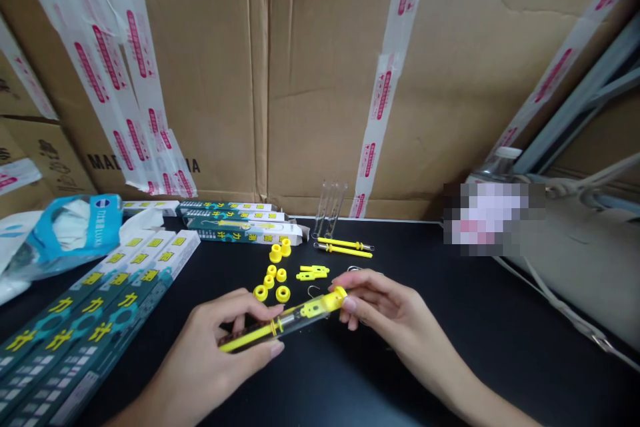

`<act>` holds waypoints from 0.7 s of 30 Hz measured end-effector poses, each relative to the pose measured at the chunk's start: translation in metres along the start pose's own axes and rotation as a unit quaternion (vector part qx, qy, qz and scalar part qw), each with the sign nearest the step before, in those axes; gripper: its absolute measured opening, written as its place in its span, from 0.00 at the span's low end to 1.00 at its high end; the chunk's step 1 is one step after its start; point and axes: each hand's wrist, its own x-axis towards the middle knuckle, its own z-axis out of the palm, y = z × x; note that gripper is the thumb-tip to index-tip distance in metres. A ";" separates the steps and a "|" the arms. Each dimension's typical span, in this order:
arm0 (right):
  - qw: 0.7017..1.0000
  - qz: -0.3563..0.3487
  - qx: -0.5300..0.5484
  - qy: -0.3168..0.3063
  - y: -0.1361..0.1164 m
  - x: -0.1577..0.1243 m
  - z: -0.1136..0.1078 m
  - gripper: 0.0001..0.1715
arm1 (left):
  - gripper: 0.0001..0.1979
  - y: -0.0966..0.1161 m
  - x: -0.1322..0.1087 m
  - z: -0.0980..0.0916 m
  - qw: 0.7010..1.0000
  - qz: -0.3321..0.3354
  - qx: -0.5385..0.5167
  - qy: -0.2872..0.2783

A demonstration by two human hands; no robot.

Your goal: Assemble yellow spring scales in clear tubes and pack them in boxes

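One clear tube (294, 321), held over the bench (350, 380). Your left fingers (273, 311) grip its body; your right fingers (357, 311) pinch the yellow cap (341, 295) at its end. Align both, wrists steady, squeeze light.

The left hand (220, 340) grips left of centre, fingers (253, 307) curled and thumb (257, 355) stretched toward the right hand (387, 303). That hand pinches with thumb and fingertips, its forearm (463, 373) slanting to the lower right.

The left hand (204, 337) hides one clear tube's (293, 322) end.
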 end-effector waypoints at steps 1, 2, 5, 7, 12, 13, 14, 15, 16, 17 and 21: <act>1.000 0.004 0.006 0.002 0.000 0.000 0.000 0.17 | 0.07 0.001 0.000 0.000 1.000 -0.001 0.002 -0.005; 1.000 0.007 0.012 0.005 -0.001 0.001 0.001 0.17 | 0.07 0.001 0.000 -0.001 1.000 -0.004 0.004 -0.008; 1.000 0.016 0.020 0.011 -0.002 0.000 0.002 0.17 | 0.08 0.001 0.000 -0.001 1.000 -0.010 0.000 -0.016; 1.000 0.011 0.016 0.015 -0.004 -0.001 0.002 0.16 | 0.08 0.001 0.000 -0.001 1.000 -0.005 -0.002 -0.021; 1.000 -0.013 0.013 0.023 -0.006 -0.004 0.004 0.16 | 0.08 0.004 -0.003 -0.001 1.000 0.000 -0.011 -0.021; 1.000 -0.009 0.019 0.022 -0.005 -0.004 0.004 0.16 | 0.08 0.004 -0.003 -0.001 1.000 0.001 -0.009 -0.021; 0.999 -0.005 0.024 0.022 -0.005 -0.004 0.004 0.17 | 0.08 0.005 -0.003 -0.001 1.000 0.001 -0.006 -0.021; 0.999 -0.001 0.028 0.023 -0.005 -0.003 0.004 0.18 | 0.08 0.005 -0.003 -0.001 1.000 0.001 -0.002 -0.021; 0.999 0.002 0.028 0.023 -0.005 -0.003 0.004 0.18 | 0.08 0.005 -0.003 -0.001 1.000 0.000 0.001 -0.022; 0.999 0.003 0.028 0.022 -0.004 -0.002 0.004 0.18 | 0.08 0.005 -0.003 -0.001 1.000 -0.001 0.004 -0.022; 0.999 0.006 0.039 0.006 -0.002 -0.002 0.003 0.17 | 0.08 0.005 -0.004 -0.002 1.000 -0.004 0.008 -0.025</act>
